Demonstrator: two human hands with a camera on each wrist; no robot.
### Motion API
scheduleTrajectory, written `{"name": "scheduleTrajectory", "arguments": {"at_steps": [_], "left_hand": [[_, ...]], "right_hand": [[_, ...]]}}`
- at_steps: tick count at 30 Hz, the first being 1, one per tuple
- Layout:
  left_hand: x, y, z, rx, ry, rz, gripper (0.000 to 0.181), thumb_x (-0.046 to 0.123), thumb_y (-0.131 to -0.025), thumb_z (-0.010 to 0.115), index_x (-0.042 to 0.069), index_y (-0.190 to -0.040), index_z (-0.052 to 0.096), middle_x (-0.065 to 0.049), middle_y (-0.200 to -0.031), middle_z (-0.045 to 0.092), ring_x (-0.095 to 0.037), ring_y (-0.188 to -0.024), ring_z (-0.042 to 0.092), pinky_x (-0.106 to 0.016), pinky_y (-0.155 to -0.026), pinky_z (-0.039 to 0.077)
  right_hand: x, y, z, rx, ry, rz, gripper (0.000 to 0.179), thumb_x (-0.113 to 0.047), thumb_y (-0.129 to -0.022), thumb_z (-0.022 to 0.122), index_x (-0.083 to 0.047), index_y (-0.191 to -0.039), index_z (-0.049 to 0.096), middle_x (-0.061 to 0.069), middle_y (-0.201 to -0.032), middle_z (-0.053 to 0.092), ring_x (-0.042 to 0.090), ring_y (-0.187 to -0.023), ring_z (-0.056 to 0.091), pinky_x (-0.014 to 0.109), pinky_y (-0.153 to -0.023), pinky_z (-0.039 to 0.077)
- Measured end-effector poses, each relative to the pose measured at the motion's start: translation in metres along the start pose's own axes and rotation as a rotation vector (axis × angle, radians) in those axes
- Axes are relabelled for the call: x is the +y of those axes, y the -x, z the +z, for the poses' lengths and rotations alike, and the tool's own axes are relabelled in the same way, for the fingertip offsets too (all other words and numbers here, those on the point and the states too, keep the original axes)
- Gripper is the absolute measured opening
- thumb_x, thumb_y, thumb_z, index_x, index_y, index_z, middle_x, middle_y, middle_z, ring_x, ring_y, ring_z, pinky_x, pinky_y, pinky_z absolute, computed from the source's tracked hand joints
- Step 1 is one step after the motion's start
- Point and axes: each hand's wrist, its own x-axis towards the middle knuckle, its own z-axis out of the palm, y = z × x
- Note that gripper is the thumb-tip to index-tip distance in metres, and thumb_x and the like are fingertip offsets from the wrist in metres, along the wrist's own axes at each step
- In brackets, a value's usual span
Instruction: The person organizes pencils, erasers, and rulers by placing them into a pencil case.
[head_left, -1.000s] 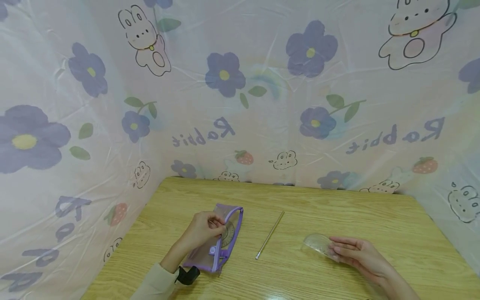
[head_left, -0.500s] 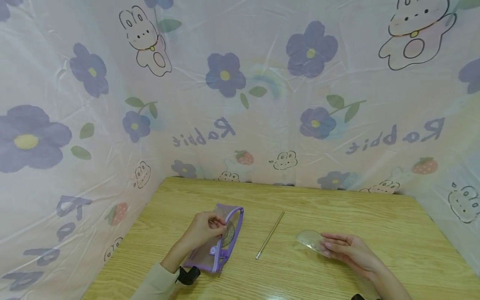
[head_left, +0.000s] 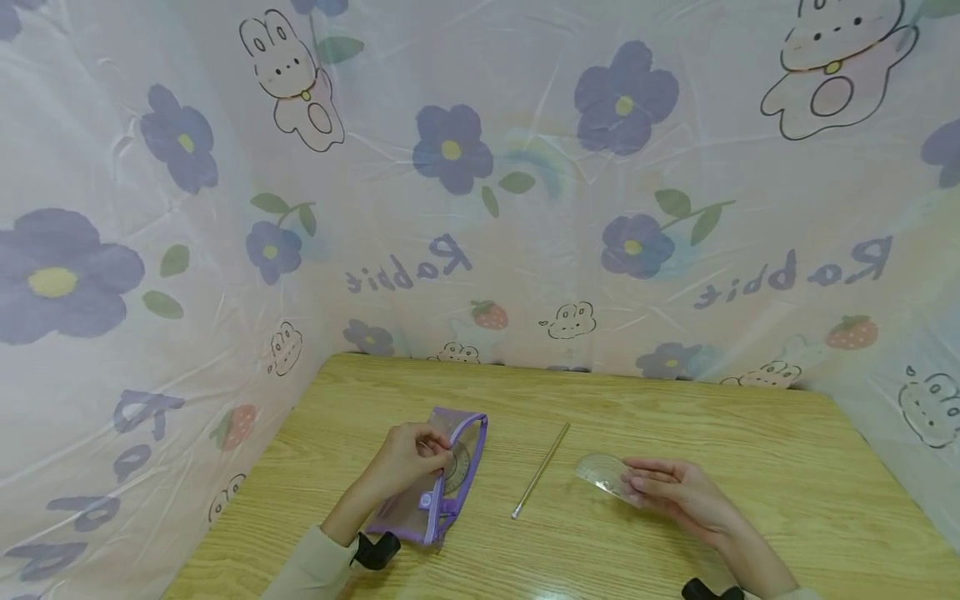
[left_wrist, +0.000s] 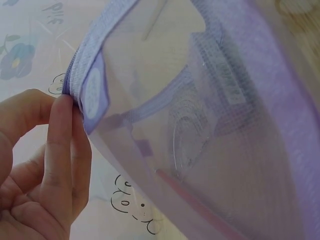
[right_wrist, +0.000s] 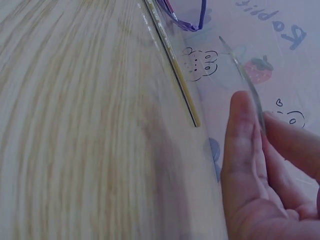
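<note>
My left hand [head_left: 405,460] pinches the zippered edge of a purple-trimmed mesh pencil case [head_left: 401,510], whose mouth gapes to the right. Inside it shows a clear protractor [head_left: 459,468] with scale markings. In the left wrist view, a reddish stick [left_wrist: 195,204] also appears through the mesh [left_wrist: 250,175]. Thumb and fingers of my right hand [head_left: 686,498] pinch a clear half-round protractor [head_left: 600,472] by one end, its other end pointing left toward the case. In the right wrist view this protractor [right_wrist: 245,72] appears edge-on.
A gold pencil [head_left: 542,468] lies slantwise on the wooden table [head_left: 675,417], between the case and my right hand. A curtain [head_left: 525,250] printed with rabbits and flowers stands behind the table and along its sides.
My right hand has moved left with the protractor, nearer to the pencil and the case. The left hand keeps its pinch on the case edge, and the pencil stays where it was.
</note>
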Motion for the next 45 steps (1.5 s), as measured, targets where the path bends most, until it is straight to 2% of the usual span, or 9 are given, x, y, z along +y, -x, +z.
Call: {"name": "scheduleTrajectory", "arguments": {"at_steps": [5,11,16,24,30,45], "left_hand": [[0.0,-0.001,0.0,0.002,0.012,-0.003,0.004,0.003,-0.089,0.072,0.003,-0.093,0.071,-0.003,-0.08,0.067,-0.017,-0.068,0.067,-0.046,-0.064,0.058],[0.0,0.0,0.0,-0.007,0.021,-0.001,0.005,0.003,-0.089,0.072,0.001,-0.094,0.071,-0.004,-0.081,0.067,-0.018,-0.066,0.067,-0.046,-0.064,0.059],[0.0,-0.001,0.0,-0.004,0.004,0.002,0.006,0.004,-0.089,0.072,0.002,-0.094,0.071,-0.003,-0.081,0.067,-0.017,-0.067,0.067,-0.041,-0.063,0.059],[-0.001,-0.001,0.0,0.004,-0.026,0.006,0.005,0.005,-0.089,0.073,0.004,-0.093,0.071,-0.001,-0.081,0.067,-0.016,-0.069,0.066,-0.028,-0.061,0.057],[0.0,0.0,-0.001,0.005,-0.036,0.012,0.005,0.006,-0.089,0.073,0.004,-0.093,0.071,0.0,-0.081,0.067,-0.015,-0.07,0.066,-0.026,-0.062,0.057],[0.002,-0.002,0.0,-0.001,-0.03,0.01,0.005,0.003,-0.089,0.073,0.0,-0.093,0.071,-0.003,-0.081,0.067,-0.017,-0.068,0.066,-0.026,-0.06,0.056]], "right_hand": [[0.002,-0.005,0.004,0.007,0.001,-0.006,0.037,0.011,-0.102,0.042,-0.001,-0.128,0.064,0.013,-0.119,0.069,0.024,-0.111,0.066,0.032,-0.092,0.054],[0.005,-0.013,0.014,0.044,-0.014,0.003,0.036,0.011,-0.102,0.042,-0.001,-0.126,0.065,0.013,-0.117,0.07,0.023,-0.108,0.068,0.031,-0.09,0.054],[0.006,-0.02,0.026,0.068,-0.056,0.003,0.033,0.01,-0.101,0.045,0.001,-0.127,0.064,0.015,-0.116,0.069,0.024,-0.107,0.068,0.032,-0.092,0.053],[0.009,-0.029,0.038,0.082,-0.042,-0.012,0.032,0.011,-0.1,0.047,0.003,-0.126,0.063,0.014,-0.113,0.071,0.024,-0.104,0.069,0.031,-0.09,0.054],[0.011,-0.035,0.045,0.059,-0.063,-0.023,0.032,0.012,-0.1,0.046,0.007,-0.128,0.06,0.014,-0.113,0.07,0.024,-0.105,0.069,0.032,-0.091,0.054],[0.009,-0.048,0.064,0.167,0.04,0.034,0.033,0.005,-0.098,0.056,0.01,-0.131,0.056,0.007,-0.11,0.07,0.017,-0.1,0.069,0.029,-0.086,0.056]]}}
